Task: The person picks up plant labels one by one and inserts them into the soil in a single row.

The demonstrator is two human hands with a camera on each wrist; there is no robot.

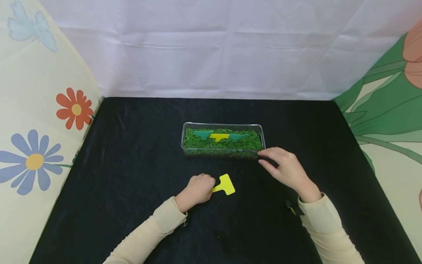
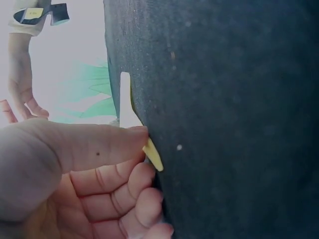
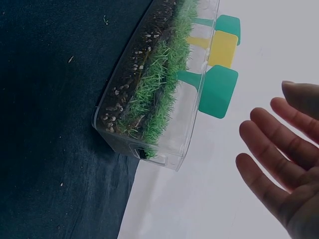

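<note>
My left hand [image 1: 197, 189] rests on the black cloth and pinches the stem of a yellow T-shaped plant label [image 1: 224, 185] that lies flat; the thumb [image 2: 99, 147] and curled fingers hold its pointed end [image 2: 152, 155]. My right hand [image 1: 286, 168] hovers with straight, relaxed fingers [image 3: 271, 164] just beside the near right corner of a clear plastic tray [image 1: 260, 129] filled with green grass [image 3: 159, 94]. It holds nothing. Two green labels [image 1: 202, 134] [image 1: 238, 137] and one yellow label [image 1: 219, 136] stand in the grass; the right wrist view shows them [image 3: 219, 89] above the tray rim.
A black cloth [image 1: 132, 165] covers the table. White fabric [image 1: 211, 47] hangs behind it, and flower-printed fabric [image 1: 36, 121] stands at both sides. A small black and yellow band [image 1: 291, 208] sits at my right wrist.
</note>
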